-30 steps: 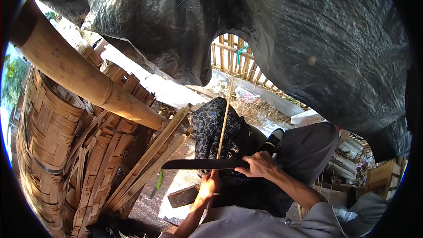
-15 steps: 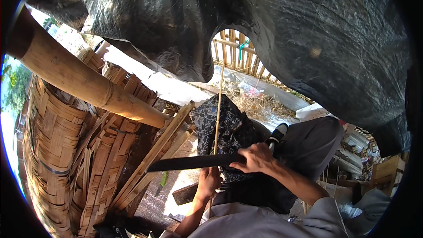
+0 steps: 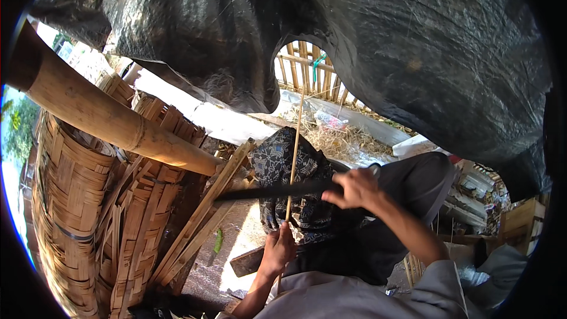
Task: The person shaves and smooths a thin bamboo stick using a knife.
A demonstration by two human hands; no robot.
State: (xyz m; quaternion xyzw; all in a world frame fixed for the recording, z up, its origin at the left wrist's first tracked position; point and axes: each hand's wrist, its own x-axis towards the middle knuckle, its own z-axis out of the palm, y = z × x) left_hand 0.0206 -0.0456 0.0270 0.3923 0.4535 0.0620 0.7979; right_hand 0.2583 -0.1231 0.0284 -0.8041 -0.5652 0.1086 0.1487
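Left hand [image 3: 279,249]: closed around a thin bamboo strip [image 3: 296,153], thumb and fingertips gathered at its lower part. The strip stands nearly lengthwise in view, leaning slightly; its far end reaches toward a bamboo fence [image 3: 302,65], and its near end passes below the fist to the grey shirt [image 3: 348,295].

Right hand [image 3: 354,190]: fist closed on the end of a long dark blade [image 3: 260,192], grip mostly hidden by the fingers. The blade extends leftward, roughly level, crossing the strip above the left hand; contact between the two cannot be told. Hand and blade slightly blurred.

Beyond the hands, a dark patterned cloth [image 3: 277,156] lies behind the strip. Right of it, a bent leg in dark trousers [image 3: 413,183].

Left side: split bamboo lengths [image 3: 204,215] slant beside woven bamboo panels [image 3: 74,183]; a thick bamboo pole [image 3: 112,115] passes over these. Near the left wrist, a flat dark block [image 3: 245,263] on the ground, with a green leaf [image 3: 219,240] close by. Overhead: black sheeting [image 3: 437,71], creased.
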